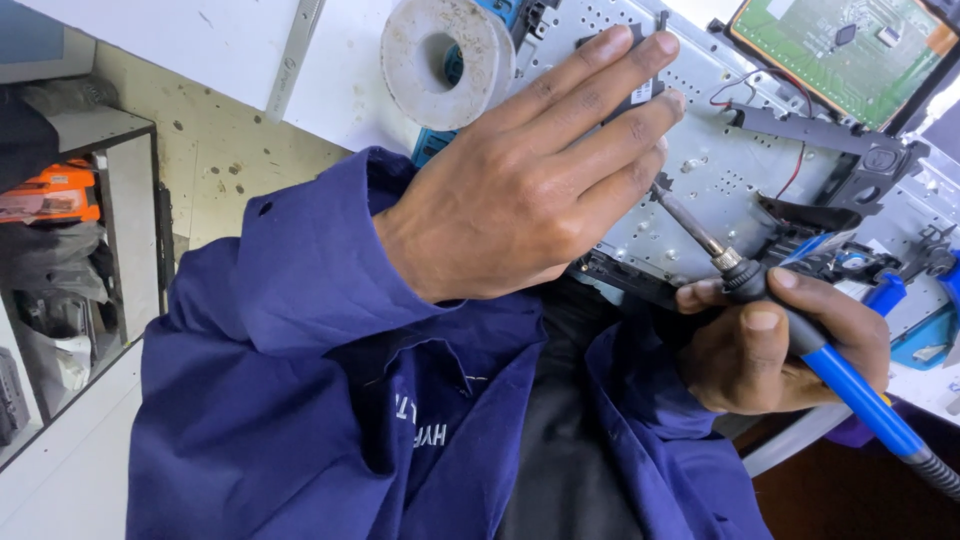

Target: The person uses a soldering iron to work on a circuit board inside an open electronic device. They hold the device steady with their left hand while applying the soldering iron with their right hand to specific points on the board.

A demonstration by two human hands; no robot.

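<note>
- The left hand (530, 170), at upper centre of the frame, lies flat with fingers pressed together on a small black part (632, 88) of the grey metal chassis (720, 150).
- A white solder spool (445, 55) sits at the top, just left of those fingers.
- The right hand (775, 345), at lower right, pinches a blue-handled soldering iron (800, 330), its tip touching the chassis beside the left fingers.
- A green circuit board (840, 45) lies at upper right on the counter (340, 90).

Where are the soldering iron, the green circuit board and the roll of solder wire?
soldering iron (850, 385), head view, blue handle.
green circuit board (840, 55), head view, board face.
roll of solder wire (440, 60), head view, white flange.
</note>
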